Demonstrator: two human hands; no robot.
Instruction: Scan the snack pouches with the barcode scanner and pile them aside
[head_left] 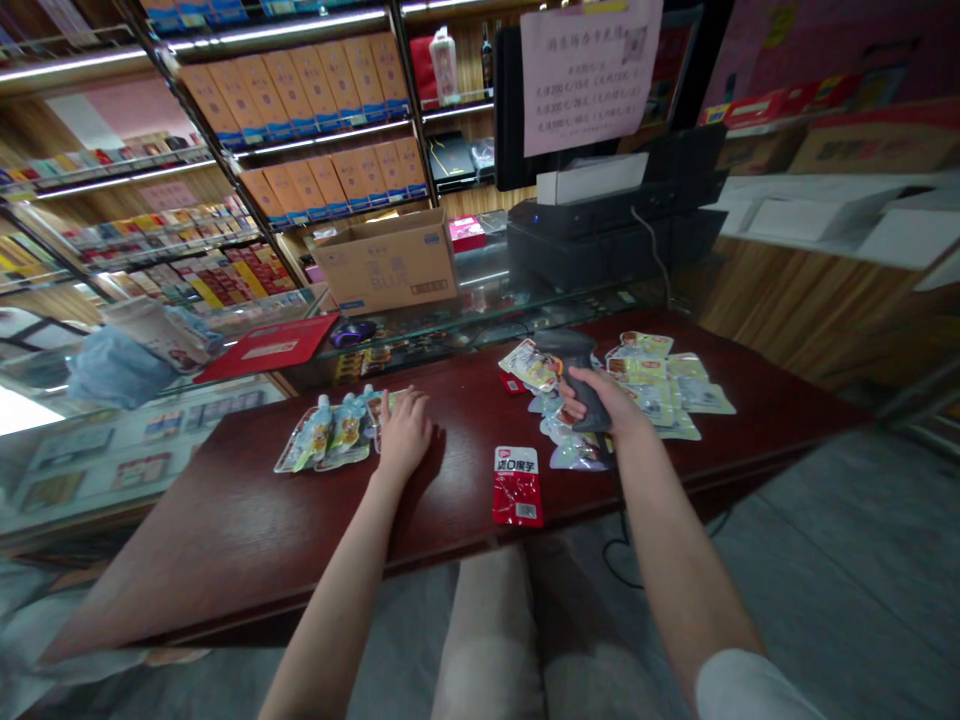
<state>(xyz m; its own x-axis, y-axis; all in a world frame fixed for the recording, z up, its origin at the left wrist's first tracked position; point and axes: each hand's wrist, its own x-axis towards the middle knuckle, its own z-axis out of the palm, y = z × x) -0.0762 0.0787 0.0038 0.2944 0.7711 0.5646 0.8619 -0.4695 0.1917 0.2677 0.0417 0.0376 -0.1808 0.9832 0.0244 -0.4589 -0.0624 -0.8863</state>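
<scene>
My left hand [406,430] rests on the right end of a row of spouted pouches [347,428] with pale blue caps, at the left of the dark red table. Its fingers lie over the edge of the last pouch, forefinger stretched out; the thumb is hidden. In my right hand [609,402] is a dark grey barcode scanner [592,400], gripped round its handle, its head tilted to the left. Under and beside the scanner lie more spouted pouches [574,450] and a light snack packet [529,364]. A red and white snack packet [517,488] lies flat between my hands.
Pale green packets [660,385] are heaped at the right of the table [465,400]. Behind stand a glass counter, an open cardboard box [386,262], a red folder [270,345] and a monitor with a pink notice [589,75]. A cable [619,550] hangs off the front edge.
</scene>
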